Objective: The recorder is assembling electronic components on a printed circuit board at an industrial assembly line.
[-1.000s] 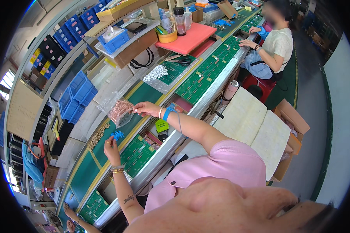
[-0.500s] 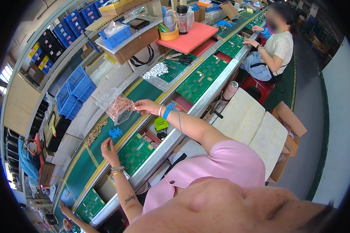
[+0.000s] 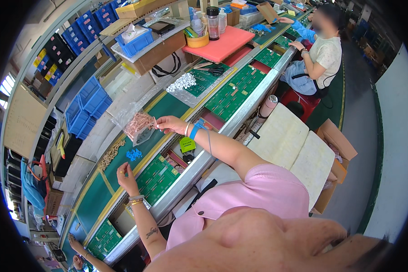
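My right hand (image 3: 170, 124) reaches across the bench, its fingertips pinched at the near edge of a pile of thin copper-coloured wire pieces (image 3: 141, 124) in a clear plastic bag. My left hand (image 3: 128, 177) hovers over the green belt with thumb and fingers drawn together; whatever is between them is too small to make out. Just beyond it lies a heap of tiny blue parts (image 3: 134, 154), and farther left a heap of tan parts (image 3: 109, 156). A green circuit board (image 3: 157, 179) rests on the line to the right of my left hand.
More green circuit boards (image 3: 235, 92) run along the line. White parts (image 3: 182, 82) and scissors (image 3: 215, 69) lie farther up. Blue bins (image 3: 88, 106) stand at the left, a red board (image 3: 218, 43) beyond. A co-worker (image 3: 324, 56) sits at the far right; another person's hand (image 3: 77, 245) shows lower left.
My left hand has shifted slightly left, away from the blue parts. My right hand stays in place. Farther along, a blue-sleeved arm now stretches toward an open cardboard box.
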A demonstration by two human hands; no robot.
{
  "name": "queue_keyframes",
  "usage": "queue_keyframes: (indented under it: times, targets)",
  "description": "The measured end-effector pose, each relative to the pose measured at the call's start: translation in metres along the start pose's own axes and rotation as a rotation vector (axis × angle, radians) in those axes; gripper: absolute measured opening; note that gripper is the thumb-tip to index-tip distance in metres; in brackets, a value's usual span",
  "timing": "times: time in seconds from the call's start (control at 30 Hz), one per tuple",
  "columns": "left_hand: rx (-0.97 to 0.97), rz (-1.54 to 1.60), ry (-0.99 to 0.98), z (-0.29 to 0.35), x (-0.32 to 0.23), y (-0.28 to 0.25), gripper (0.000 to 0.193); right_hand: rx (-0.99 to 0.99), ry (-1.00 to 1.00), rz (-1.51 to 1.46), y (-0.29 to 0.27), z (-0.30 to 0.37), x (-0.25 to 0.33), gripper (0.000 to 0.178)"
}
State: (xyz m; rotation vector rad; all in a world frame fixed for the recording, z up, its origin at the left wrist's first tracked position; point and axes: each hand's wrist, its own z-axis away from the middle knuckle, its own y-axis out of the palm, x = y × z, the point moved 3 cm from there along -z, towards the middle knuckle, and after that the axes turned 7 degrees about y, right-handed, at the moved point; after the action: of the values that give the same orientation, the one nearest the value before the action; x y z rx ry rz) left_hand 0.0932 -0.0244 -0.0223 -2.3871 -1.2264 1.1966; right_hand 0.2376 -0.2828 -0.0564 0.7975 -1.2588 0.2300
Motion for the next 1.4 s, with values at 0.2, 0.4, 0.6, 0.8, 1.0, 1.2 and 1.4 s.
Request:
queue_keyframes:
  times: [0.2, 0.4, 0.6, 0.8, 1.0, 1.2, 1.4]
  targets:
    - [0.003, 0.008, -0.004, 0.0014, 0.0016, 0.0, 0.011, -0.023, 0.019, -0.013, 0.0045, 0.0039, 0.004, 0.017]
    - [0.016, 0.0, -0.006, 0.0012, 0.0012, 0.0005, 0.011, -0.032, 0.023, -0.008, 0.0044, 0.0044, 0.0041, 0.017]
    - [0.029, -0.027, 0.005, 0.0012, 0.0027, 0.0, 0.015, -0.012, 0.009, -0.004, 0.0027, 0.0023, 0.0029, 0.017]
    - [0.02, -0.025, -0.033, 0.0023, 0.0042, 0.0004, 0.017, -0.015, 0.012, -0.009, 0.0034, 0.0026, 0.0031, 0.017]
    - [0.024, -0.028, -0.038, 0.0021, 0.0023, 0.0004, 0.017, -0.002, 0.01, -0.009, 0.0009, 0.0006, 0.0006, 0.019]
    - [0.003, -0.013, -0.054, 0.0029, 0.0039, 0.0001, 0.014, -0.005, 0.006, 0.016, 0.0011, 0.0005, 0.0006, 0.018]
    - [0.012, -0.021, -0.056, 0.0044, 0.0069, 0.0006, 0.012, -0.004, 0.0, 0.019, 0.0012, 0.001, 0.0009, 0.018]
